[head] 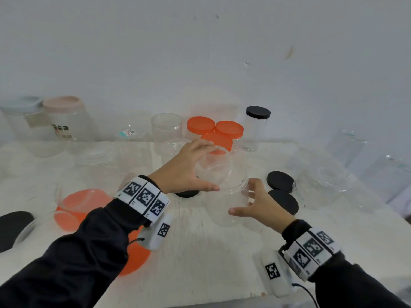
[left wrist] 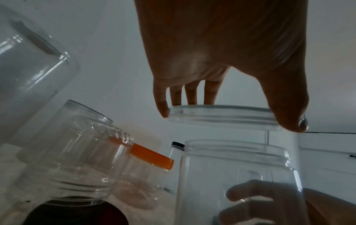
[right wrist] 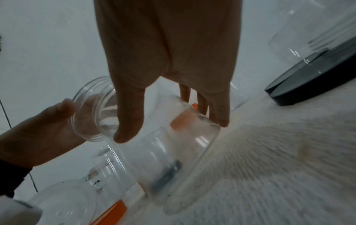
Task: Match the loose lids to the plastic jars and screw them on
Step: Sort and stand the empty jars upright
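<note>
A clear open jar (head: 226,210) stands upright in the middle of the white table (head: 200,252). My right hand (head: 241,197) grips its side, thumb in front and fingers behind; the left wrist view shows these fingers (left wrist: 250,201) through the jar (left wrist: 237,172). My left hand (head: 214,166) holds a clear lid (head: 211,174) by its rim, a little above the jar's mouth and slightly tilted. In the left wrist view a gap shows between lid (left wrist: 221,117) and jar. The right wrist view shows the lid (right wrist: 90,115) beside my thumb on the jar (right wrist: 173,159).
Three orange-lidded jars (head: 213,127) and a black-lidded jar (head: 258,127) stand at the back. Two loose black lids (head: 280,181) lie right of the jar, another black lid (head: 186,193) under my left hand. Orange lids (head: 84,207) and open jars sit left; clear jars (head: 322,185) lie right.
</note>
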### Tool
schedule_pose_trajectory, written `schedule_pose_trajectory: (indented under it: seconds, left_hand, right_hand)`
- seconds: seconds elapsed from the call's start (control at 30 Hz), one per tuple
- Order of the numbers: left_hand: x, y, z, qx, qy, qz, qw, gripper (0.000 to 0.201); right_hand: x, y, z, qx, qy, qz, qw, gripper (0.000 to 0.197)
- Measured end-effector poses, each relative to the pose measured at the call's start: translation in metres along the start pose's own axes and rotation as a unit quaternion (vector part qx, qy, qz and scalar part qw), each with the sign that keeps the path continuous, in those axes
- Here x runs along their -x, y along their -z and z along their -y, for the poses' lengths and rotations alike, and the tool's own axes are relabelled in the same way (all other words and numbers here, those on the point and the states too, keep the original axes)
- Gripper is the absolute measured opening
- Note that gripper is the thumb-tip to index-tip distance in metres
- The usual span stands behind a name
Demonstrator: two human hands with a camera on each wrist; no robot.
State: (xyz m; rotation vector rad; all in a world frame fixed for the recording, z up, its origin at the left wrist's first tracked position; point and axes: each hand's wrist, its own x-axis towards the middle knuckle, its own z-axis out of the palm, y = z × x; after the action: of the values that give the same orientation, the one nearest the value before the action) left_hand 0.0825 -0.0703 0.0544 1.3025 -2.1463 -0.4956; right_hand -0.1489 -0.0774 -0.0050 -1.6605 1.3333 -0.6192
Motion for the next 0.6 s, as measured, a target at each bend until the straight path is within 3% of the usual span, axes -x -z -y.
schedule_pose_trajectory:
  seconds: [0.3,0.6]
  left_hand:
    - [-0.008,-0.020,-0.017,-0.036,-0.006,0.048,0.998,0.088]
    - [-0.008,-0.027,-0.026,-0.113,-0.006,0.086,0.990,0.089]
  right_hand:
    - [0.002,-0.005,-0.005,-0.032,0.013,0.035,0.999,0.078]
    - [0.011,-0.008,0.000,-0.009,0.018,0.049,0.999,0.079]
